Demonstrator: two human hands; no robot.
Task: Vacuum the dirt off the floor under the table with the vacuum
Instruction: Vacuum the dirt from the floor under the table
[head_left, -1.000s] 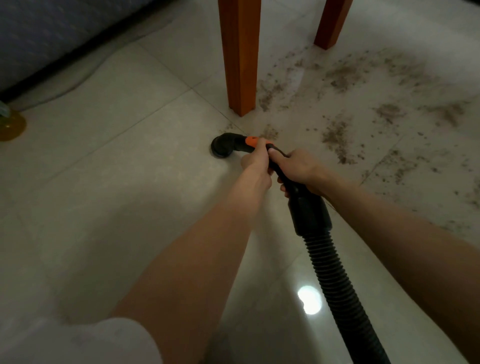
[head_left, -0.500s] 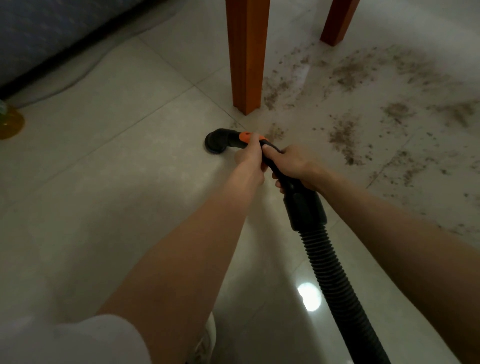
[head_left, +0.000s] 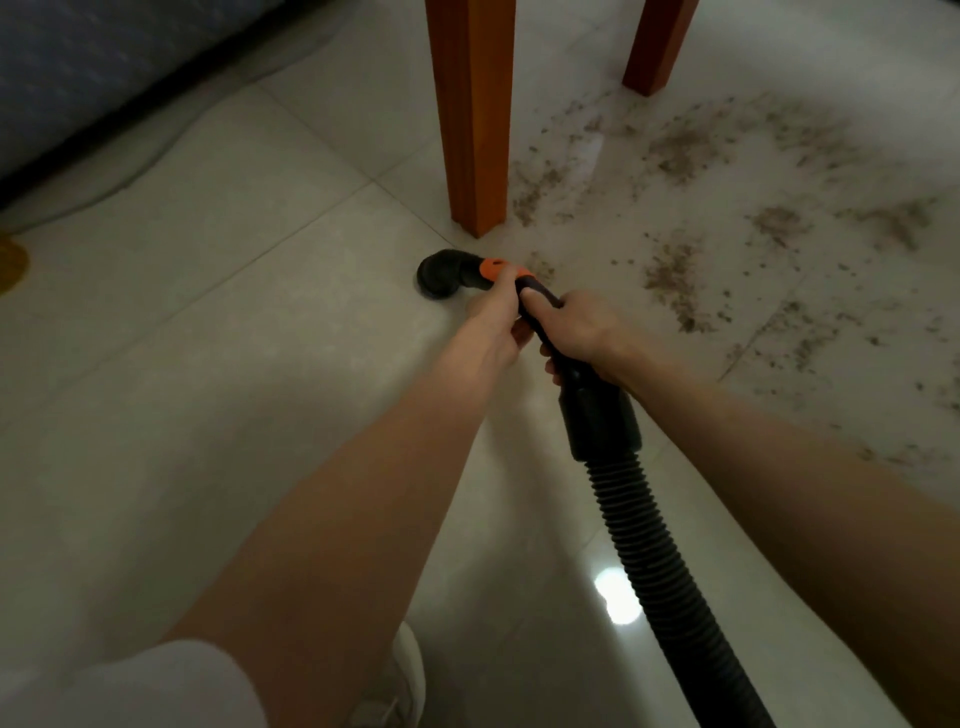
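Nozzle (head_left: 441, 273) slid slightly left; hands followed, grip unchanged.

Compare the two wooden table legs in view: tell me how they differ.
The near table leg looks larger and stands left of the dirt; the far table leg looks smaller and stands behind it. The near leg's foot is close to the vacuum nozzle; the far leg's foot is well away from it. Both are square, orange-brown wood, upright on the tiled floor.
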